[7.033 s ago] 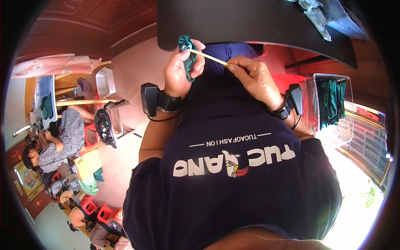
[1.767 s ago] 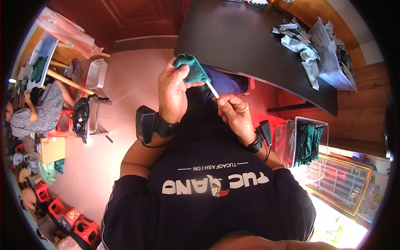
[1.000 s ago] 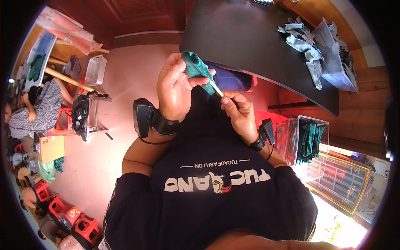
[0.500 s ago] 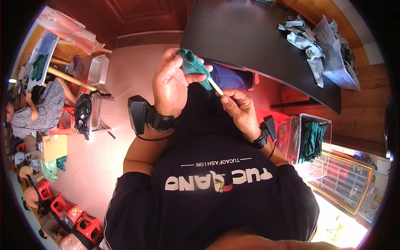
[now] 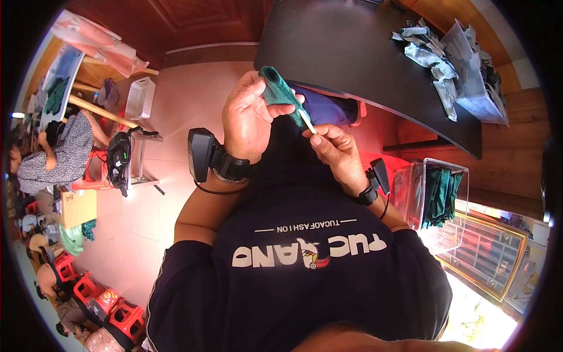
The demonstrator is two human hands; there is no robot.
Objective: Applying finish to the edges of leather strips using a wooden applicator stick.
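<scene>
The left hand pinches a small dark-green cloth piece between its thumb and fingers, palm turned up, one fingertip lying across the cloth's lower part. The cloth is in the air by the left end of the desk's near edge, slanting from a dark fold or opening at its upper end down to a narrow lower end. There it meets a thin pale stick; how far the stick goes into the cloth cannot be told. The right hand grips the stick's lower end between thumb and forefinger, with its other fingers curled narrowly. Each wrist wears a black strap with a dark box on it. The black desk carries a heap of grey and green cloth pieces toward its right end, the lowest strip reaching toward the near right corner. Just beside the heap, along the right edge, a translucent bin holds more such pieces. Below the desk's near right corner, a clear tub has green cloth strips hanging in it. Well to the left, a person in a patterned garment sits near a white basket.
</scene>
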